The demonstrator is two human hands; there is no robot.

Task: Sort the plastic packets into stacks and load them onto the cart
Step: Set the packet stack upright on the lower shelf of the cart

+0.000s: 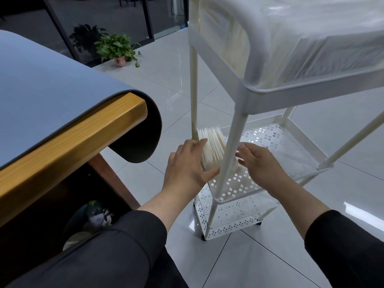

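Note:
A white three-tier cart (259, 96) stands on the tiled floor to my right. On its perforated middle shelf (276, 142), a stack of pale plastic packets (212, 146) stands on edge at the near-left corner. My left hand (187, 165) presses flat against the stack's left side, fingers straight, thumb under its near edge. From the right, my right hand (257, 163) touches the stack with straight fingers, partly behind the cart's front post (230, 150). More packets fill the top tray (301, 38).
A wooden table (68, 138) with a blue-grey mat (41, 90) curling over its edge stands close on the left. A bin with rubbish (93, 217) sits under it. A potted plant (118, 50) stands by the glass wall. The cart's bottom shelf (228, 221) shows perforated metal.

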